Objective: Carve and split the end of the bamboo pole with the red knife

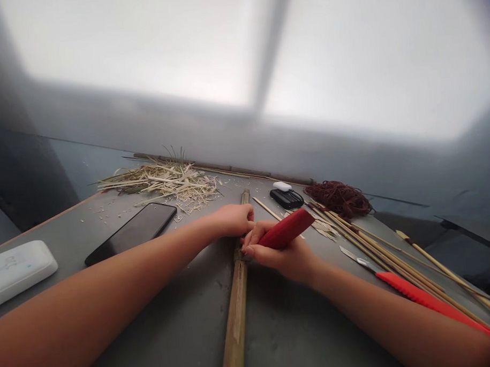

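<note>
A bamboo pole [236, 312] runs from the near edge away from me along the middle of the grey table. My left hand [235, 220] is closed round the pole near its far end. Just nearer, my right hand [281, 252] holds a red-handled tool [287, 229], its fingers closed on the handle and their tips against the pole by a joint. The working end of the tool is hidden by the fingers.
Pale shavings [168, 181] lie at the back left, near a black phone [132, 233] and white case [21, 269]. On the right are dark red cord [340, 198], a black device [286, 197], thin sticks [392, 256] and a red-handled knife [426, 300]. Another pole [248, 171] lies behind.
</note>
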{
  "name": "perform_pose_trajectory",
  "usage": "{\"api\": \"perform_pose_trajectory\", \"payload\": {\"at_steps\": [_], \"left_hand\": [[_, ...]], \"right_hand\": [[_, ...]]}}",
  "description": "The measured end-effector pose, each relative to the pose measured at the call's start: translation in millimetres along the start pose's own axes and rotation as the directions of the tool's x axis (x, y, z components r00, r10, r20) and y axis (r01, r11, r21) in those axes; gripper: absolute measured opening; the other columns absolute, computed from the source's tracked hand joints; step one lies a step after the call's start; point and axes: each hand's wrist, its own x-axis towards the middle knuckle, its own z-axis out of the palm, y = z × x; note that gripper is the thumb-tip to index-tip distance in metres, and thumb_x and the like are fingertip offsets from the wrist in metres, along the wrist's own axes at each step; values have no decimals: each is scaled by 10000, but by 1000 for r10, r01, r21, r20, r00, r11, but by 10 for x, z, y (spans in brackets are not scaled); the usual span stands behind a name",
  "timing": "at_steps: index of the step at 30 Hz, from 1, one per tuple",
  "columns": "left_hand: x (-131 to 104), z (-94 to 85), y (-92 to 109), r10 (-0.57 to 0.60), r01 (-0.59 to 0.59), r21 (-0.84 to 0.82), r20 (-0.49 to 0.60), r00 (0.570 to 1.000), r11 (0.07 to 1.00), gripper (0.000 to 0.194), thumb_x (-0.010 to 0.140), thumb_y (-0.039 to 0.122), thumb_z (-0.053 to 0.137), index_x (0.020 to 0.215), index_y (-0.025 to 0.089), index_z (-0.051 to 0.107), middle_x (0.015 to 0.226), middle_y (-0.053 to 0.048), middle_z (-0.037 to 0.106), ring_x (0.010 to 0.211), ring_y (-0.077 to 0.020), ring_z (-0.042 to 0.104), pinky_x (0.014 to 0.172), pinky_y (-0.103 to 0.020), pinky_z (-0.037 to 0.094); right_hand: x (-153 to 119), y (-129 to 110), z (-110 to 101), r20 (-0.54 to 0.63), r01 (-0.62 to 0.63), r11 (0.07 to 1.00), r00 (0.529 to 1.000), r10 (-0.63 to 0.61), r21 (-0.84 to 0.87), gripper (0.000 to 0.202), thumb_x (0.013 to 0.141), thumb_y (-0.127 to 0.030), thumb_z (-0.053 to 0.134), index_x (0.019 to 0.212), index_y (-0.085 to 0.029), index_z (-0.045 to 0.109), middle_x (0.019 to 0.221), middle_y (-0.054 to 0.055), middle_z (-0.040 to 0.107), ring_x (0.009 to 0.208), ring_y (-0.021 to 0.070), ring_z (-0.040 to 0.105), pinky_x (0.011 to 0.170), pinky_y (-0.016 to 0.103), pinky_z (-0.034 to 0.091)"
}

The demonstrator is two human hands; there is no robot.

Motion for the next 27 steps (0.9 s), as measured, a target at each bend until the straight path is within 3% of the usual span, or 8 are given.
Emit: {"api": "perform_pose_trajectory", "payload": {"at_steps": [4,10,17,27], "left_hand": [[-11,14,41,-60,61,17,-57,997,998,298,702,354,621,980,247,604,921,-8,684,788,-198,584,640,-261,402],[-12,44,135,-124,133,65,-122,985,989,229,749,257,578,958,210,658,952,-71,695,839,-242,613,653,-285,403],[33,58,63,-95,106,103,-111,989,989,191,792,277,497,941,197,585,883,-62,670,768,-226,588,609,-280,383],[2,61,19,-30,37,90,-78,997,995,252,719,345,567,934,221,520,851,-22,648,725,-201,566,560,-273,361]], "right_hand": [[-13,-26,23,12,2,997,1000,-2,-71,122,707,-262,658,655,-189,576,678,16,604,660,152,532,589,273,414],[9,-147,112,17,-20,984,1000,23,-177,164,702,-240,651,598,-176,540,567,-40,493,546,90,389,491,227,295],[42,-160,66,79,-36,986,996,50,-163,87,678,-211,641,638,-174,573,615,-15,559,586,117,457,535,244,353],[-5,7,0,6,-12,999,1000,12,43,123,681,-228,657,648,-195,543,710,14,614,701,166,558,632,292,435]]}}
